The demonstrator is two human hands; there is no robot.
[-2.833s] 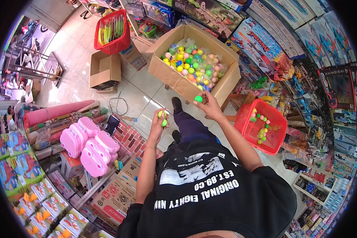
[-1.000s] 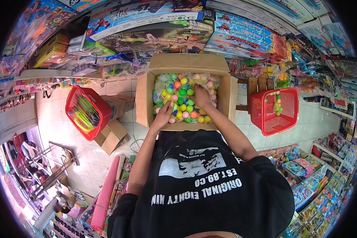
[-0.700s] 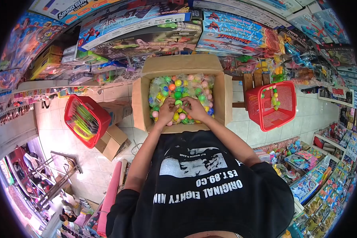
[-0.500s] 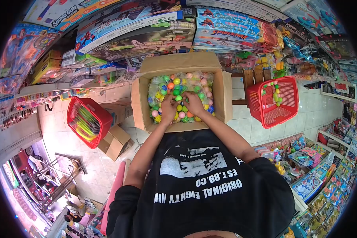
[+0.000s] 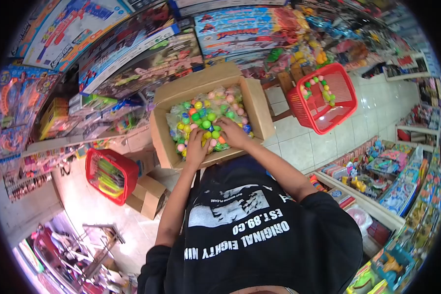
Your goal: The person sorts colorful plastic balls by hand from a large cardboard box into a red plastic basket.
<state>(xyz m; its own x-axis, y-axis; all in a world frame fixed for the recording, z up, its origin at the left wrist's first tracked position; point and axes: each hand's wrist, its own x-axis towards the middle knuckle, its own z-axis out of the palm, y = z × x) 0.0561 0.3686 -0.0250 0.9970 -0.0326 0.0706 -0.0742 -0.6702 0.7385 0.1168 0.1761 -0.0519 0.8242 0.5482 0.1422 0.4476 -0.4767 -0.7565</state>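
Note:
A cardboard box point(image 5: 162, 147) with raised flaps stands in front of me, holding many small colourful balls point(image 5: 207, 124) and crinkled clear plastic. My left hand point(image 5: 197, 148) reaches into its near side, fingers apart over yellow and pink balls. Just to the right is my right hand point(image 5: 232, 134), its fingers spread and slightly bent against green balls. Between the two hands lie several loose green and yellow balls. Some of the fingertips are hidden among them.
At right, a red basket point(image 5: 323, 98) has a few balls along its inside. Another red basket point(image 5: 111, 176) with yellow-green items stands at left, beside a smaller open carton point(image 5: 147, 197). Boxed toys point(image 5: 250, 30) line the far side; low toy displays point(image 5: 372, 169) stand at right.
My view has turned, so the box appears tilted and further left. My hands have moved apart from their close position, and more green balls show between them.

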